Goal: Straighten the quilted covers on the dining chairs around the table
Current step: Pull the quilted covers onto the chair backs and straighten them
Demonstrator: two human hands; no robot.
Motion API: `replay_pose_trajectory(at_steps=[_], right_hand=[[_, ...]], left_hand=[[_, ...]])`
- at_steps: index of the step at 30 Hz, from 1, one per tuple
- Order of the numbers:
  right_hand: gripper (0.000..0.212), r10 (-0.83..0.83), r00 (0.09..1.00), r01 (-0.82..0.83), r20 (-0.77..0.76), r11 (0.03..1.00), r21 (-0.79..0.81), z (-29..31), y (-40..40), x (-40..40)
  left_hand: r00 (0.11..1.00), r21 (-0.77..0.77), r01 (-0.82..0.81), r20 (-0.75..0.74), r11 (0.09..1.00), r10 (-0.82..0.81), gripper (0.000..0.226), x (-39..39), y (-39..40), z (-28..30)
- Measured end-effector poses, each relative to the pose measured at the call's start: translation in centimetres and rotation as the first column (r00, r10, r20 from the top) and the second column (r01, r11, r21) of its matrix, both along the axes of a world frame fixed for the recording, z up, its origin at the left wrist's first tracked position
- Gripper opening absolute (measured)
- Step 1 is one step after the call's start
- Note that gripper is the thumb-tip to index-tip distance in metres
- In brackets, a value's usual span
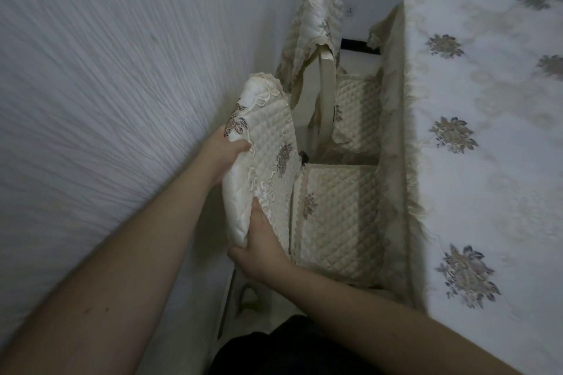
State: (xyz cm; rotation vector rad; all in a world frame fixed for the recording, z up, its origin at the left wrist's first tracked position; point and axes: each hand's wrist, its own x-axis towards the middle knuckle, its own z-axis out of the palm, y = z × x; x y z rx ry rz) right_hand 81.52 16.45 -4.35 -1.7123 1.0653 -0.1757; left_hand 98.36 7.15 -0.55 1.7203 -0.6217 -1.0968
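A cream quilted backrest cover (pixel 268 149) with embroidered flowers sits over the near chair's back. My left hand (pixel 227 151) grips its far left edge, thumb on the front. My right hand (pixel 259 248) grips its near lower corner. Below it lies the near chair's quilted seat cover (pixel 338 219), pushed under the table. Further back, a second chair's backrest cover (pixel 316 21) hangs crooked and bunched, leaving part of the white frame (pixel 326 91) bare. That chair's seat cover (pixel 358 109) lies flat.
The dining table (pixel 487 137) fills the right side under a white flowered cloth whose lace edge hangs over the chair seats. A textured wall (pixel 106 85) runs close along the left. The gap between wall and chairs is narrow.
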Motion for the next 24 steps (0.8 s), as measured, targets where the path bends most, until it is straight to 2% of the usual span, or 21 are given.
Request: replay_pose_trajectory(at_steps=[3,6,10,12,24], right_hand=[[0.11,-0.013,1.0,0.013,0.018,1.0,-0.009,0.1,-1.0,-0.2],[0.109,-0.017,1.0,0.018,0.025,0.999,-0.032,-0.2,-1.7,-0.1],[0.109,-0.009,1.0,0.008,-0.026,0.998,-0.059,-0.7,-2.3,0.1],[0.11,0.003,1.0,-0.006,-0.031,0.997,-0.072,-0.5,-2.6,0.0],[0.111,-0.038,0.999,0.037,-0.015,0.998,-0.058,-0.5,-6.2,-1.6]], left_hand=[[1.0,-0.012,0.028,-0.005,1.0,-0.028,0.04,-0.4,-1.1,0.3],[0.999,-0.007,0.05,0.002,0.999,-0.05,0.048,-0.4,-1.8,0.5],[0.998,0.003,0.058,-0.002,0.998,-0.058,0.043,-0.2,-2.5,-0.1],[0.998,0.0,0.068,-0.008,0.998,-0.068,0.049,-0.2,-2.8,-0.2],[0.995,0.014,0.103,0.006,0.995,-0.103,0.051,-2.0,-7.0,-0.3]])
